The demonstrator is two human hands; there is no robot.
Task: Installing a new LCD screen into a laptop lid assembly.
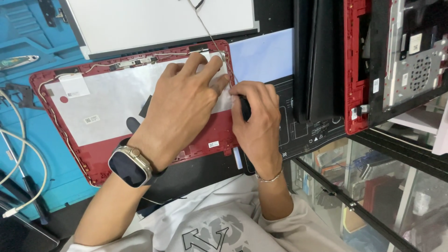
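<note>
Head view: small white labels [91, 119] on red lid [196, 135].

A red laptop lid shell [154, 154] is seen, its inner face lined with silver-grey foil bearing small white stickers and one red dot. A teal mat [28, 98] is spread over the surface, with a pale blue sheet [261, 56] and a black mat marked in white lines [308, 135] beside it. A second red frame [357, 65] is edged in black (its metal plate is grey). A watch [128, 165] with a black face and a silver case is worn, and a grey shirt with a black graphic [210, 233].
</note>
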